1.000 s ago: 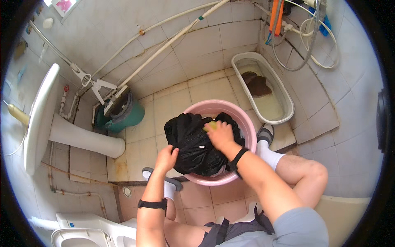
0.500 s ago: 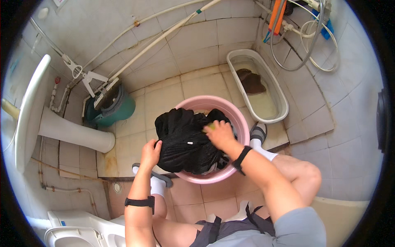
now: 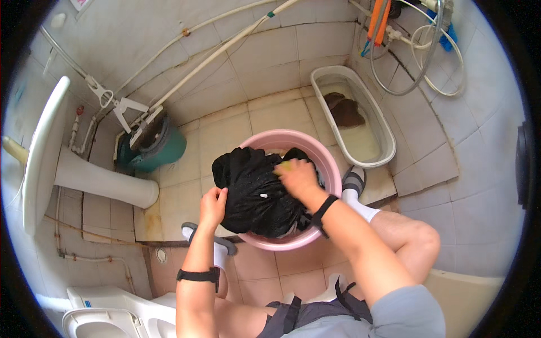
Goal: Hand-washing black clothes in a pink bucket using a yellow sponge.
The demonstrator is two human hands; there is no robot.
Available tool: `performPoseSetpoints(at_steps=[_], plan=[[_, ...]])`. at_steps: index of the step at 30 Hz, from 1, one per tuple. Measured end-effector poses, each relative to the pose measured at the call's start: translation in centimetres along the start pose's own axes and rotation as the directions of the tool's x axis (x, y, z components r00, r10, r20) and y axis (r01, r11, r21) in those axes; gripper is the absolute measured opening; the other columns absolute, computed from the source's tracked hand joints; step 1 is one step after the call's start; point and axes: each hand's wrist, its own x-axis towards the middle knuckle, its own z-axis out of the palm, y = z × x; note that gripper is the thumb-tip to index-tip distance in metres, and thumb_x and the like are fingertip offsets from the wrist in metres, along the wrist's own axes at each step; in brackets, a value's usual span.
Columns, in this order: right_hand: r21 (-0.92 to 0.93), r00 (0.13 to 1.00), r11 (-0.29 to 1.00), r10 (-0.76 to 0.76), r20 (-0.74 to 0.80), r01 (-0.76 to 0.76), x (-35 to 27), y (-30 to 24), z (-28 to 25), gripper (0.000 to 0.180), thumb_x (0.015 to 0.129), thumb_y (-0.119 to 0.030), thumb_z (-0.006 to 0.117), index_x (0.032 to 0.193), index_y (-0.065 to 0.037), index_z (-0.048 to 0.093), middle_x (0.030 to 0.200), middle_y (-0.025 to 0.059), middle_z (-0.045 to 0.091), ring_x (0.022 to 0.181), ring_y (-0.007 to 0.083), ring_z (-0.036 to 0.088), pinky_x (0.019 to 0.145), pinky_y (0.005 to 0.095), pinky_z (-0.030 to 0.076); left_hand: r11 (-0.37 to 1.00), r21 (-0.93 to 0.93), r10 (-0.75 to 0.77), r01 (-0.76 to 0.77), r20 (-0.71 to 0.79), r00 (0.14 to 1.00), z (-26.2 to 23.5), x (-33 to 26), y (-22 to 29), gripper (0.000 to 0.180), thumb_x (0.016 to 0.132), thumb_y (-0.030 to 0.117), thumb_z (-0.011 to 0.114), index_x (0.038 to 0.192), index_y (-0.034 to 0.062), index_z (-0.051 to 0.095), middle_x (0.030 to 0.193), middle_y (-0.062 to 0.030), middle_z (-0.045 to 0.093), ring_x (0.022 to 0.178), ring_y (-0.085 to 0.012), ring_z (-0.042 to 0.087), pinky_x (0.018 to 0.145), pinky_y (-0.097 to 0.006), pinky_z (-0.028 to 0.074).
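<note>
A black garment (image 3: pixel 253 194), wet-looking and bunched up, is heaped in a pink basin (image 3: pixel 280 246) on the floor, its left side hanging over the rim. My left hand (image 3: pixel 213 207) pinches the garment's left edge. On top of the cloth my right hand (image 3: pixel 298 179) presses a small yellow-green bar (image 3: pixel 286 165), which looks like soap and is mostly covered by the fingers. A small white tag (image 3: pixel 264 195) shows on the black fabric. Other lighter cloth peeks out under the garment at the basin's lower right.
A white oblong tub (image 3: pixel 387 159) holding water and a dark brown cloth (image 3: pixel 345 111) stands at the far right. At the left are a teal bucket (image 3: pixel 169 151) with a mop, and a white sink pedestal (image 3: pixel 107 180). A toilet (image 3: pixel 104 315) sits at the lower left.
My right hand has slid slightly left over the garment with the yellow-green bar. My left hand has shifted a little to the right, still at the garment's edge.
</note>
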Motion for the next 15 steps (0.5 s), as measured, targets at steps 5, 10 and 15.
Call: performPoseSetpoints(at_steps=[5,10,15], plan=[[0.083,0.955,0.991,0.077,0.286,-0.105,-3.0,7.2,-0.6,0.035,0.095,-0.029,0.047,0.126,-0.015,0.057,0.115,0.0162,0.060,0.104,0.0268,0.057,0.087,0.0394,0.044,0.906,-0.421,0.059,-0.052,0.005,0.998,0.6,0.2,-2.5,0.030,0.094,0.033,0.057,0.097,0.0029,0.061,0.080,-0.0033,0.062,0.077,-0.0149,0.057,0.070,-0.030,0.047],[0.885,0.889,0.174,-0.086,0.450,-0.432,-3.2,1.2,-5.8,0.046,0.100,-0.036,0.041,0.141,-0.014,0.042,0.103,-0.0001,0.056,0.073,0.0084,0.047,0.064,0.0209,0.044,0.896,-0.317,-0.343,0.310,-0.052,0.938,2.4,-4.7,-6.9,0.048,0.089,0.039,0.061,0.114,-0.0019,0.053,0.089,-0.0097,0.058,0.070,-0.0193,0.057,0.066,-0.030,0.047],[0.869,0.859,0.086,-0.128,0.495,-0.488,-4.9,-2.2,-5.9,0.046,0.100,-0.036,0.042,0.140,-0.014,0.043,0.100,0.0004,0.057,0.072,0.0073,0.046,0.064,0.0198,0.043,0.743,-0.349,-0.496,0.571,0.285,0.820,2.7,-7.2,-4.8,0.065,0.087,0.042,0.062,0.131,0.0014,0.038,0.098,-0.0141,0.059,0.069,-0.0241,0.066,0.050,-0.036,0.055]])
